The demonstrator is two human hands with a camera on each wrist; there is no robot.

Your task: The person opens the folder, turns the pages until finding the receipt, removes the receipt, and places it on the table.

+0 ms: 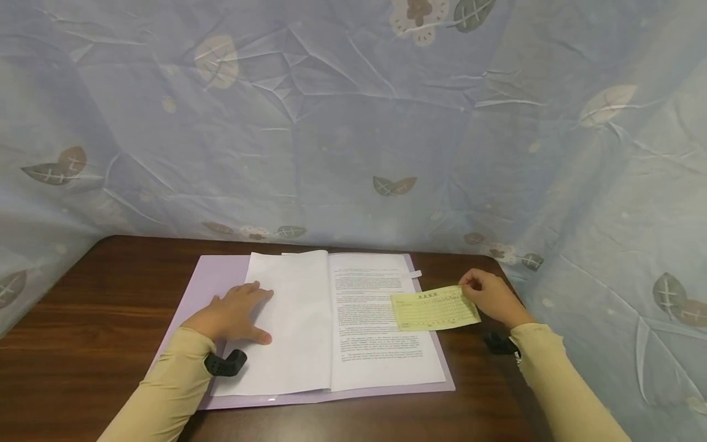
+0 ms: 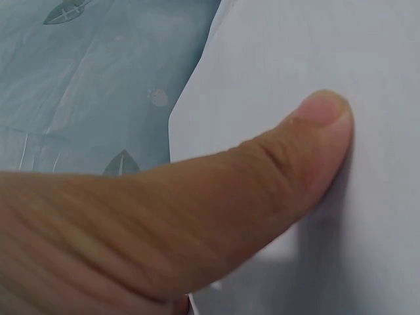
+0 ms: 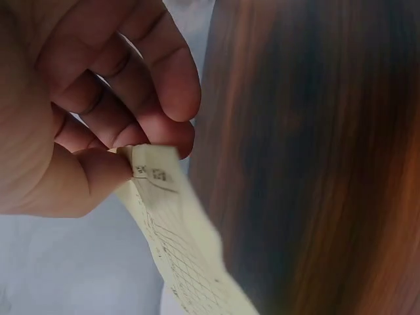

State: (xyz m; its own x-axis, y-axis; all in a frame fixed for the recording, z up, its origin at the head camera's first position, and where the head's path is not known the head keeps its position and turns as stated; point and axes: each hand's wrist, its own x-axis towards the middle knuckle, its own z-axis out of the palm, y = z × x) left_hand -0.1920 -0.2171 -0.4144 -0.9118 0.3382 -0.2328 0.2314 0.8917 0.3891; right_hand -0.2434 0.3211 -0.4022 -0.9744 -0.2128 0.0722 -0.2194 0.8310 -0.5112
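Note:
A lilac folder (image 1: 221, 270) lies spread on the table with white sheets in it. On the left side is a blank page (image 1: 298, 319); on the right, a printed page (image 1: 375, 362) covered in lines of text. My left hand (image 1: 234, 313) rests on the blank page with fingers spread, and its thumb (image 2: 262, 190) lies across the paper in the left wrist view. Between thumb and fingertip, my right hand (image 1: 493, 298) pinches a yellow printed form slip (image 1: 433, 309) by its right end. The slip's left part overlaps the printed page in the head view.
A small white tab (image 1: 411, 275) sticks out from the printed page's right edge near the top. The folder lies on a dark wooden table (image 1: 72, 344). A pale blue curtain (image 1: 331, 123) with leaf patterns hangs behind and along the right side.

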